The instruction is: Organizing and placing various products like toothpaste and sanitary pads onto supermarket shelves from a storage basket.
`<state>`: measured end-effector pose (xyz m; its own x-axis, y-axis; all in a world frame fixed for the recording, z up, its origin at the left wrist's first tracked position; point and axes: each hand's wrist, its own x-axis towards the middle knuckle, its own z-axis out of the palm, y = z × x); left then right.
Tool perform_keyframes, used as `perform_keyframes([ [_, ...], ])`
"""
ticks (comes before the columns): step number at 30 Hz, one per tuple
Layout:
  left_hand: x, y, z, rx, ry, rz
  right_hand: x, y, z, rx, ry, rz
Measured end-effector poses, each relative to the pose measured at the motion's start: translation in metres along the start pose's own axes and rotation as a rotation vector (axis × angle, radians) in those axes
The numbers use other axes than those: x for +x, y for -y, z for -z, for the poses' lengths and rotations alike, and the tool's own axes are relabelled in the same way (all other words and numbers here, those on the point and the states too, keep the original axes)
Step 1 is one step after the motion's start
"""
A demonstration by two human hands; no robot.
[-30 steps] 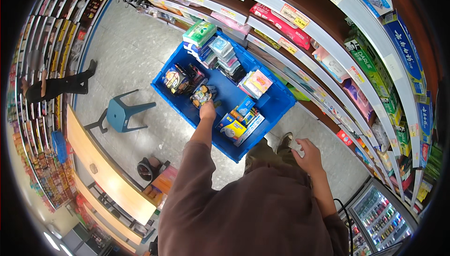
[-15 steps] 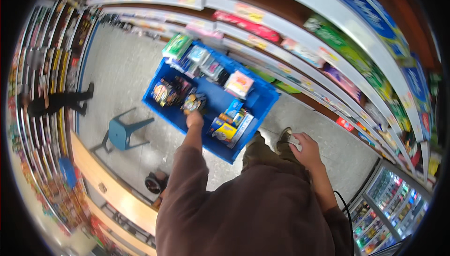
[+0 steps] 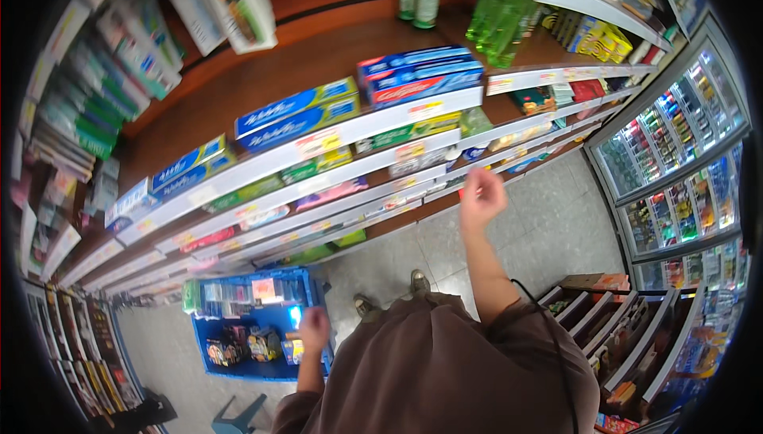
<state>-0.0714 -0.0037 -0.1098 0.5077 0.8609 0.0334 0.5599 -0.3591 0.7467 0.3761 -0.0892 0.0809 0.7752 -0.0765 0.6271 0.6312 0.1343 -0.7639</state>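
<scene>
My left hand [image 3: 315, 329] hovers over the right end of a blue plastic bin [image 3: 306, 283] on the floor. It is blurred, its fingers look curled, and whether anything is in them is hidden. Inside the bin lie dark-and-gold round packages [image 3: 264, 345], clear-wrapped packs [image 3: 226, 294], a pink-and-white pack [image 3: 267, 289] and a blue box [image 3: 295, 316]. My right hand [image 3: 482, 199] is raised in front of the lower shelves, fingers loosely curled in, with nothing visible in it. Stacked toothpaste boxes [image 3: 421, 76] stand on the shelf beyond it.
Blue-and-yellow boxes [image 3: 298, 120] line the same shelf, with green bottles [image 3: 502, 21] farther right. Glass-door coolers [image 3: 675, 148] stand at the right, above a slatted rack [image 3: 620, 331]. A blue-green stool [image 3: 238, 416] is at the lower left. A black cable [image 3: 548, 331] runs beside my right arm.
My view has turned right toward the shelves, so the bin now appears lower left. My left hand has come up off the round packages. My right hand has risen and its fingers have curled.
</scene>
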Motion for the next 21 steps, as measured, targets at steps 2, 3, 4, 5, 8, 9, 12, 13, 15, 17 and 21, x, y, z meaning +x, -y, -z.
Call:
perform_keyframes([
  [2,0.020,-0.069,-0.034,-0.046,0.168,-0.129,0.073,-0.015,0.011,0.080,-0.218,-0.060],
  [3,0.026,-0.093,-0.053,-0.037,0.229,-0.135,0.107,-0.019,0.015,0.099,-0.253,-0.097],
  [4,0.031,-0.125,-0.067,-0.092,0.281,-0.065,0.140,-0.021,0.017,0.126,-0.267,-0.123],
  [5,0.036,-0.143,-0.086,-0.078,0.256,-0.155,0.172,-0.024,0.016,0.153,-0.280,-0.149],
  [8,0.048,-0.211,-0.110,-0.080,0.405,-0.220,0.250,-0.042,0.010,0.095,-0.138,-0.162],
  [9,0.048,-0.218,-0.115,-0.067,0.399,-0.221,0.271,-0.050,-0.001,0.091,-0.067,-0.081],
  [12,0.046,-0.234,-0.125,-0.044,0.463,-0.310,0.323,-0.057,-0.021,-0.081,0.022,-0.027],
  [13,0.043,-0.233,-0.127,-0.048,0.447,-0.282,0.338,-0.066,-0.033,-0.098,0.008,0.000],
  [15,0.038,-0.228,-0.128,-0.045,0.422,-0.253,0.352,-0.057,-0.050,-0.220,0.066,0.067],
  [17,0.033,-0.225,-0.128,-0.039,0.396,-0.135,0.360,-0.047,-0.060,-0.235,0.092,0.079],
  [21,0.028,-0.226,-0.133,0.005,0.360,-0.092,0.388,-0.060,-0.071,-0.324,0.216,-0.026],
])
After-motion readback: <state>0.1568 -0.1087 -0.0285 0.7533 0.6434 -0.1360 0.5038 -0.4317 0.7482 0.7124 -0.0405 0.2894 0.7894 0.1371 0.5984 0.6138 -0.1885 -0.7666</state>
